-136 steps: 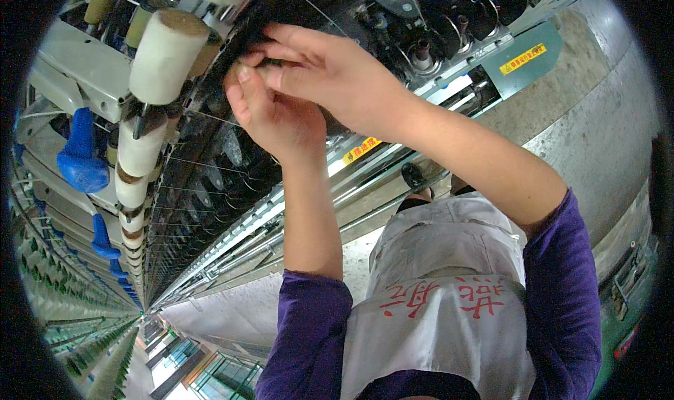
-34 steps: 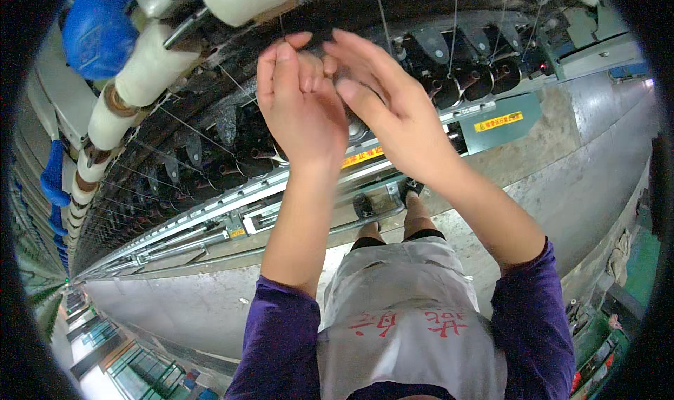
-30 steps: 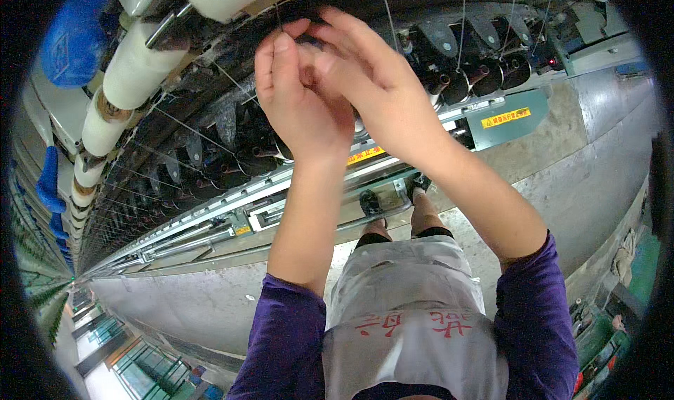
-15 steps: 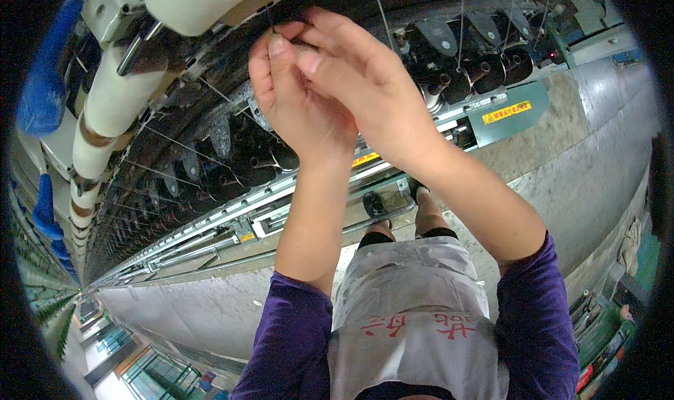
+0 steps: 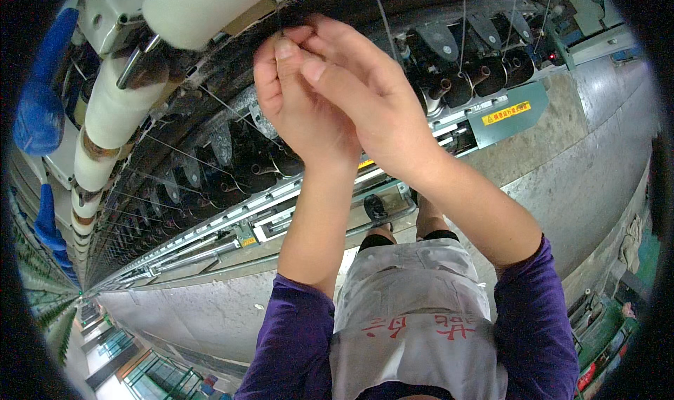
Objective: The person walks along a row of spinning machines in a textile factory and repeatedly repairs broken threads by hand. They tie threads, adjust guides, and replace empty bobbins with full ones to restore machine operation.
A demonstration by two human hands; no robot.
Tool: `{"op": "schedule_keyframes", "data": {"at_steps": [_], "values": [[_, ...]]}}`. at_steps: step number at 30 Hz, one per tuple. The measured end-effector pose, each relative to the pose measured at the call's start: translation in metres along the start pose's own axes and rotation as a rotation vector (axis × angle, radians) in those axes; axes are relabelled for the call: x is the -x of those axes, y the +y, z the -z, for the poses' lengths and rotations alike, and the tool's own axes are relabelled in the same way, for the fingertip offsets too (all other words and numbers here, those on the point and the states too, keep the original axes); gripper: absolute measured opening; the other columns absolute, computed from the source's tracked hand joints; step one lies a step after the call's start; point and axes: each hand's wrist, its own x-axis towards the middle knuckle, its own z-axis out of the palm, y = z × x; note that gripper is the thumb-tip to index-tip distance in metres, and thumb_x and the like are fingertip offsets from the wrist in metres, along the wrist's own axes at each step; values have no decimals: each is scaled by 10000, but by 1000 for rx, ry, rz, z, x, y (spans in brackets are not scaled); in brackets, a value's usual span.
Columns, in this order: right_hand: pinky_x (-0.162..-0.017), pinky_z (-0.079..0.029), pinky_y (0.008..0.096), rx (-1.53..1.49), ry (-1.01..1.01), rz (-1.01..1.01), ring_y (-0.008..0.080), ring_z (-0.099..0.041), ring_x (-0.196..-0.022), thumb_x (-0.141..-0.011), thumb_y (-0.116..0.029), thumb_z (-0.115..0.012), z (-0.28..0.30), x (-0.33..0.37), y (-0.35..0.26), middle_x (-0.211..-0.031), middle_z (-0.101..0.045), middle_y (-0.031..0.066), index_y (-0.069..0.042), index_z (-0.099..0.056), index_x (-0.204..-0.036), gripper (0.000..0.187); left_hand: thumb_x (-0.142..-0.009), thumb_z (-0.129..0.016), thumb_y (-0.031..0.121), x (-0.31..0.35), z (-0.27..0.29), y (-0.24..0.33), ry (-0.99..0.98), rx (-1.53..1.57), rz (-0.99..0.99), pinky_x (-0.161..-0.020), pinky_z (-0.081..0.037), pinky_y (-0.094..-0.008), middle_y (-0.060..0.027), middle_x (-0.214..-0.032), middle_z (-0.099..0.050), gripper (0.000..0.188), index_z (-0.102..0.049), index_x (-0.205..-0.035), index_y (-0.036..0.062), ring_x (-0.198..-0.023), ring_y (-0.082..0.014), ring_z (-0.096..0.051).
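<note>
My left hand (image 5: 303, 112) is raised at the upper middle, its thumb and fingertips pinched on a thin yarn (image 5: 279, 18) that runs upward toward a white rounded cylinder (image 5: 200, 10). Close against it on the right is my right hand (image 5: 372, 87), fingers curled and thumb bent in beside the left thumb. Both sets of fingertips nearly meet; whatever the right fingers hold is hidden behind the thumbs. Beyond the hands stands a long yarn machine with dark spindle units (image 5: 460, 87) in a row and several yarns stretched up from them.
More white cylinders (image 5: 98, 129) and blue rounded parts (image 5: 38, 119) line the left side. A metal rail (image 5: 232, 214) runs along the machine's base, ending near a green plate (image 5: 509, 115) with a yellow label. Grey floor (image 5: 554, 203) lies below. Green crates (image 5: 604, 330) sit at lower right.
Both hands have shifted slightly right and down in the picture, staying together with the left fingers still pinched. The white cylinders and blue parts at the left appear a little lower.
</note>
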Motion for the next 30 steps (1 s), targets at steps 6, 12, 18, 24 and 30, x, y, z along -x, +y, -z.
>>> {"op": "schedule_keyframes", "data": {"at_steps": [6, 12, 18, 24, 30], "values": [[-932, -375, 254, 126, -23, -53, 137, -497, -1080, -896, -154, -518, 7, 2, -5, -1150, -545, 89, 28, -458, -1220, 377, -917, -479, 171, 1, -12, -2, 50, -181, -91, -592, -465, -254, -81, -792, -572, 190, -534, -967, -4, -672, -135, -544], [-920, -385, 247, 90, -42, -89, 126, -504, -1064, -897, -143, -510, 9, 1, -11, -1139, -551, 83, 21, -459, -1224, 369, -920, -471, 178, 3, -18, 1, 68, -162, -28, -606, -465, -246, -80, -795, -570, 193, -530, -976, 3, -683, -138, -549], [-914, -388, 245, 155, 9, -27, 116, -508, -1057, -903, -125, -505, 9, 10, -3, -1170, -553, 81, 4, -436, -1269, 395, -916, -468, 227, 9, -9, 10, -26, -155, 20, -624, -454, -260, -72, -805, -567, 217, -533, -962, 25, -700, -146, -537], [-897, -395, 240, 239, -57, 60, 101, -516, -1029, -913, -100, -493, 16, 25, -1, -1100, -579, 54, -28, -485, -1244, 339, -910, -494, 152, 28, 7, 23, -179, 64, 116, -691, -450, -261, -44, -865, -592, 159, -571, -932, 15, -761, -121, -547], [-904, -398, 262, 171, -133, -82, 123, -521, -1040, -897, -88, -518, 14, 47, -8, -1128, -565, 64, -23, -524, -1191, 301, -885, -533, 217, 55, 12, 50, -200, 76, 242, -810, -401, -333, -56, -889, -575, 196, -535, -923, 25, -867, -167, -532]]}}
